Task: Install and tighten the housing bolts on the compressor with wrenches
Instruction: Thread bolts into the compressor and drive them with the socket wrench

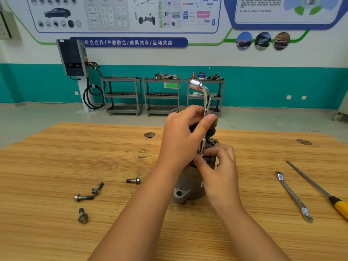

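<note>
1. Head view: I see the compressor [190,185] standing upright at the centre of the table [56,157], largely hidden behind both hands.
2. Left hand [180,136]: the fingers and thumb are curled round the upright shaft of the L-wrench [205,98]. The wrench's bent socket end points up and left, above the hand.
3. Right hand [218,166]: the thumb and fingertips pinch the L-wrench's lower socket end at the top of the compressor. I cannot tell whether that socket sits on a bolt.
4. Four loose bolts [132,180] lie on the table left of the compressor. One is just beside the left forearm, two are close together further left, and one lies nearer and apart.
5. Flat wrench [292,195]: it lies on the table well right of the compressor. A yellow-handled tool [320,191] lies beside it, further right and not touching.
</note>
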Demonstrator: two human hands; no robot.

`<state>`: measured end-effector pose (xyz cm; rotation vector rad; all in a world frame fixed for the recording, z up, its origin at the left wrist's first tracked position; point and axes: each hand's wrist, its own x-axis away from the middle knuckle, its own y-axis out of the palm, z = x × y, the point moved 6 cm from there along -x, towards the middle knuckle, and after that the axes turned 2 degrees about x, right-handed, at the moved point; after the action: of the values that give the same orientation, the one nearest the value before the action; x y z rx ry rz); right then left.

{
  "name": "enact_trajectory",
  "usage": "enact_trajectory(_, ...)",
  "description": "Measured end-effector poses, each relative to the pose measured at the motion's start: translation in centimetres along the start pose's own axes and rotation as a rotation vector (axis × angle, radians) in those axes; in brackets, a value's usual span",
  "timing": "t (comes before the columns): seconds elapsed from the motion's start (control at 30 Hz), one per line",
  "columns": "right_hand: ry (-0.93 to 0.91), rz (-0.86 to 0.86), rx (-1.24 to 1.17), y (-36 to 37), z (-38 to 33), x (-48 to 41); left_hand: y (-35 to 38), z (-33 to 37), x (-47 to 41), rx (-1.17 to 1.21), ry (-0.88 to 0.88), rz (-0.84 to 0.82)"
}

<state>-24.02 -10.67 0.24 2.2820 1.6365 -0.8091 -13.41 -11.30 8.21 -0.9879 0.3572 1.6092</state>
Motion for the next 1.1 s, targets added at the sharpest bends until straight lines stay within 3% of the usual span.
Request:
enact_trajectory(0.37, -0.035, -0.109, -0.011, 0.33, 0.07, 0.21, -0.24, 0.55, -0.05, 0.011, 0.033, 0.016)
enact_trajectory(0.8, -0.038, -0.005, 0.034, 0.17, -0.28, 0.05, -0.01, 0.07, -0.06, 0.022, -0.011, -0.032)
enact_trajectory(1.1, -0.023, -0.083, -0.016, 0.26, -0.11, 0.18, 0.04, 0.59, 0.06, -0.034, 0.036, -0.044)
